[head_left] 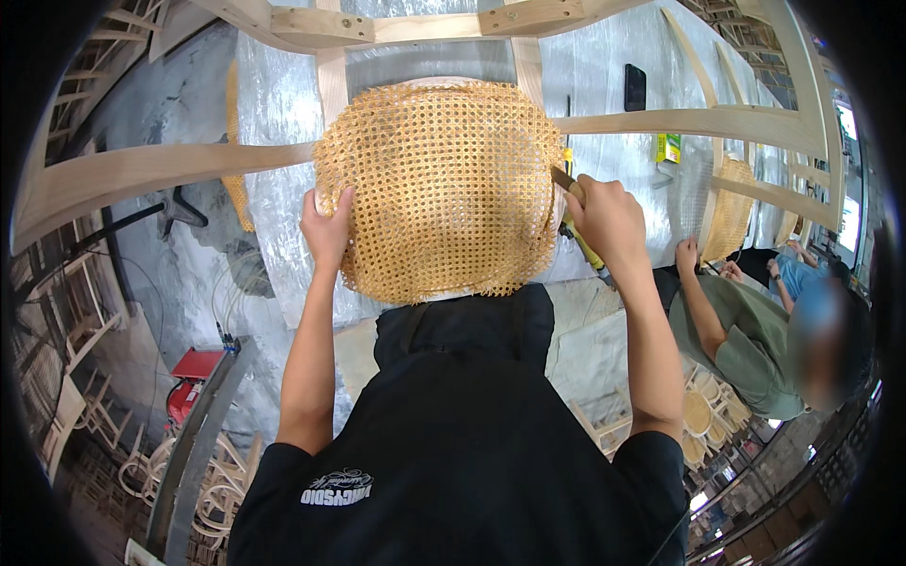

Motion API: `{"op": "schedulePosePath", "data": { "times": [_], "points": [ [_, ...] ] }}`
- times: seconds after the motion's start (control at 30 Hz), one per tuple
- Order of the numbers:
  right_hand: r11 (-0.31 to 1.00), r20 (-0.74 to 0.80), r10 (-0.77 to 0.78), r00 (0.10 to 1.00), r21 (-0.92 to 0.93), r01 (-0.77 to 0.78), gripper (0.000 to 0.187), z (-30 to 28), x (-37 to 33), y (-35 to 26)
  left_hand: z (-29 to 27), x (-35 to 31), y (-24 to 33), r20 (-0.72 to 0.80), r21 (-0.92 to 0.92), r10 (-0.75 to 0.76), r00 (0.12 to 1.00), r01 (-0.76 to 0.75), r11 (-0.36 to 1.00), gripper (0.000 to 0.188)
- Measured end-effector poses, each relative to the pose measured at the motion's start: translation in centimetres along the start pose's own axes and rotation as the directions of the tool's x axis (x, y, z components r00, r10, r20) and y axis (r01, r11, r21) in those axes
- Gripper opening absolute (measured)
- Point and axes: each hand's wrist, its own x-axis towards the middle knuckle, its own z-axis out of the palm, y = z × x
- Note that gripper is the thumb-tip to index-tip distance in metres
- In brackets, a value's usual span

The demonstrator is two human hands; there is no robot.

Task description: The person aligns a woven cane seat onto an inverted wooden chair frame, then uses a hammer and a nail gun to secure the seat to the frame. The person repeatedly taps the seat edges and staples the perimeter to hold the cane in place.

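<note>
One woven-cane panel [444, 189] — likely light, springy — is best held by its rim, pinched there by the left hand [327, 229]. A flat-bladed tool [564, 179] is clasped by the right hand [606, 217].

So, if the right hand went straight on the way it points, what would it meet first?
The right hand, blade leading, would likely meet the woven cane first; depth is unclear.
</note>
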Motion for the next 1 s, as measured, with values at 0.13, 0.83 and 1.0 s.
{"op": "schedulePosePath", "data": {
  "times": [0.13,0.83,1.0],
  "points": [
    [0.999,-0.017,-0.013,1.0,0.031,0.013,0.026,1.0,-0.3,0.2,0.2,0.3,0.2,0.011,0.004,0.004,1.0,-0.004,1.0,0.039],
    [0.99,-0.066,-0.123,0.99,-0.071,0.118,0.015,1.9,2.8,-0.1,0.3,0.2,0.4,-0.005,-0.003,0.0,1.0,0.0,1.0,0.041],
    [0.979,-0.14,0.082,0.987,0.198,-0.053,0.029,0.9,-3.1,0.5,0.1,-0.3,0.1,0.0,0.022,0.012,1.0,-0.012,1.0,0.043]
  ]
}}
